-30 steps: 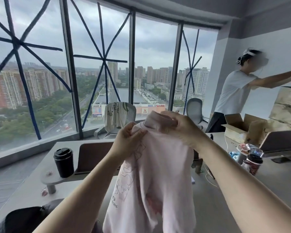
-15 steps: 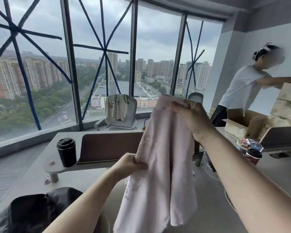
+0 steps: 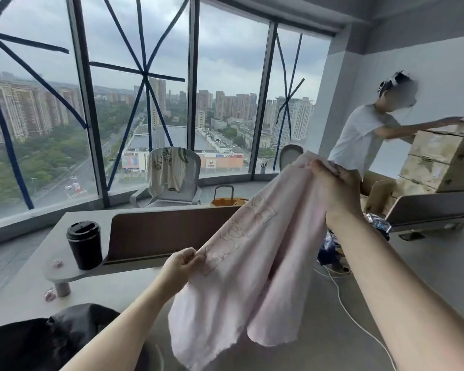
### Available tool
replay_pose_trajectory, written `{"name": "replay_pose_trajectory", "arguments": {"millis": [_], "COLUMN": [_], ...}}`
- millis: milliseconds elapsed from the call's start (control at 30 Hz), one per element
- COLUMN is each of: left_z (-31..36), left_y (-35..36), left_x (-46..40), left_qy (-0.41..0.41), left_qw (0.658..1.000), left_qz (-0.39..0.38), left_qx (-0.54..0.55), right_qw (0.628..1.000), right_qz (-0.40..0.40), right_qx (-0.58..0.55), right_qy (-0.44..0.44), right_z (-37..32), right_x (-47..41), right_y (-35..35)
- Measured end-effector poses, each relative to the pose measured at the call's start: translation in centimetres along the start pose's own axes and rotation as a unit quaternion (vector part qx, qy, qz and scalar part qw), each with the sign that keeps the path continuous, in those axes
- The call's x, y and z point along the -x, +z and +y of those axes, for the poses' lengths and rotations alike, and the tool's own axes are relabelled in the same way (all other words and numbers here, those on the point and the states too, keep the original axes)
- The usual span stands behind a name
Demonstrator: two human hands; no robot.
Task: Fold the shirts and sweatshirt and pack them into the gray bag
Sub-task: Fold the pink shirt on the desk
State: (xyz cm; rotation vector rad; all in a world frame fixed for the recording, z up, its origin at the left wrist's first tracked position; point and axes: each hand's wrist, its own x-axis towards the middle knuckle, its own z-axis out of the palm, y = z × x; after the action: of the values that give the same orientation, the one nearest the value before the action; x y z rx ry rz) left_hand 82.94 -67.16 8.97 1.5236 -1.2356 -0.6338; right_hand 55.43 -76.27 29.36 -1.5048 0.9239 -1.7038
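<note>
A pale pink shirt with an outline print hangs in the air over the grey table. My right hand grips its upper end, held high at the right. My left hand pinches the shirt's left edge lower down, about mid-length. The cloth stretches slantwise between both hands and its loose end dangles below. A dark garment or bag lies at the bottom left corner; I cannot tell which. A cream printed shirt is draped over a chair back by the window.
A black lidded cup stands on a low shelf with a brown divider panel beside it. A person in a white tee handles stacked cardboard boxes at the right. A white cable crosses the table.
My hands have drawn apart: the left slid down the shirt's edge and lower, the right stayed high and moved right. The shirt now stretches slantwise instead of hanging bunched.
</note>
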Motion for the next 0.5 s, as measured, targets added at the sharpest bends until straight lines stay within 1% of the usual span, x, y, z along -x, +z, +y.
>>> {"name": "replay_pose_trajectory", "arguments": {"millis": [67,200,333,367,433,500], "left_z": [-0.4,-0.5,0.3,0.1,-0.6,-1.7], "left_y": [-0.2,-0.2,-1.3,-1.6,-2.2,-2.3], "left_x": [-0.1,-0.3,-1.4,-1.7,-2.1,-2.2], "left_qy": [0.005,0.0,0.038,0.049,0.055,0.032], "left_qw": [1.0,0.998,0.996,0.995,0.991,0.979], "left_qz": [-0.013,-0.007,-0.024,-0.039,-0.096,-0.168], "left_qx": [-0.009,-0.06,-0.077,-0.075,-0.079,-0.113], "right_qw": [0.999,0.996,0.991,0.991,0.99,0.988], "right_qz": [0.029,0.064,0.095,0.099,0.098,0.094], "right_qx": [0.016,0.046,0.075,0.075,0.085,0.102], "right_qy": [0.021,0.049,0.056,0.057,0.057,0.075], "right_z": [0.8,2.9,3.6,3.7,4.4,5.3], "right_x": [0.2,0.6,1.3,1.4,1.5,2.3], "right_y": [-0.7,-2.3,-4.6,-5.4,-6.6,-7.3]}}
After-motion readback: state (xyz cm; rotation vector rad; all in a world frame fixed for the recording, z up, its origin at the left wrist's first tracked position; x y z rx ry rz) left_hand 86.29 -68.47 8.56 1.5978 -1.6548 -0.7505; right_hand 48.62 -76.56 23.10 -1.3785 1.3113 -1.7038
